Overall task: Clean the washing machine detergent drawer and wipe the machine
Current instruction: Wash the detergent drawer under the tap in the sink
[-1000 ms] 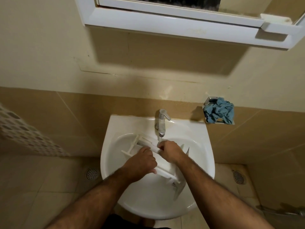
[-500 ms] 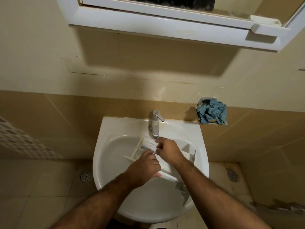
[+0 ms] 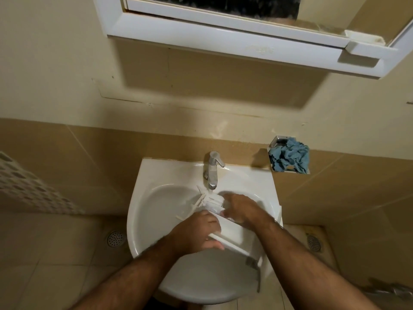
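Detergent drawer (image 3: 232, 231): white plastic, lying tilted across the basin in the lower centre of the frame, one end under the spout, the other end reaching over the basin's lower right rim.
Left hand (image 3: 196, 233): lower centre, on the near long edge of the drawer; fingers curled over that edge and the thumb beneath it, holding the drawer.
Right hand (image 3: 241, 208): just right of centre, laid over the upper part of the drawer near the tap; the fingers bend down onto the white plastic, but motion blur hides whether they grip it or only press on it.
Sink (image 3: 145, 198): white wall-mounted basin, centre of the lower half of the frame, carrying the drawer.
Tap (image 3: 213, 170): chrome single-lever fitting at the back of the basin, upright, its spout directly above the far end of the drawer; a flow of water cannot be made out with certainty.
Blue cloth (image 3: 290, 157): crumpled in a small metal wall holder, right of the tap, well apart from the hands.
Mirror cabinet (image 3: 223, 34): white frame, across the top of the frame, above the sink.
Floor drains (image 3: 115, 238): round grilles in the tiled floor, one at each side of the basin.
Perforated white panel (image 3: 26, 189): at the left edge of the frame.
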